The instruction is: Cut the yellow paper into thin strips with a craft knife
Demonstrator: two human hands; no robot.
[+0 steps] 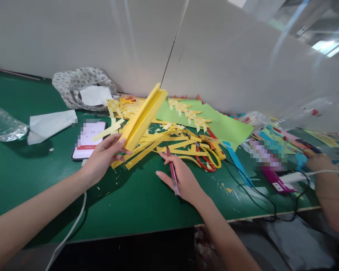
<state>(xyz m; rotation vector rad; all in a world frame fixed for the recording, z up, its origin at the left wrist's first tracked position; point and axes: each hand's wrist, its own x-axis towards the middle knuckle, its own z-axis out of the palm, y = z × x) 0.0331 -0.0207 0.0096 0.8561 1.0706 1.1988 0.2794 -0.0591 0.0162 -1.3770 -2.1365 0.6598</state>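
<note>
My left hand (103, 160) is closed around the lower end of a folded yellow paper piece (144, 118), a long channel shape with raised sides, tilted up to the right above the table. In my right hand (183, 175), a slim maroon pointed tool (173, 169) is held between the fingers, its dark tip up; its exact kind is unclear. The thumb stands apart from it. Beyond both hands lies a heap of yellow paper strips (141, 158). Red-handled scissors (205, 162) and yellow-handled scissors (219, 160) rest right of my right hand.
A phone (89, 139) lies left on the green table (124, 218), near a patterned cloth bag (81, 81). Checkered paper pieces (189, 113) sit on green paper (228, 126) at the back. Cables and a magenta power strip (275, 180) are right, beside another person's hand (322, 165).
</note>
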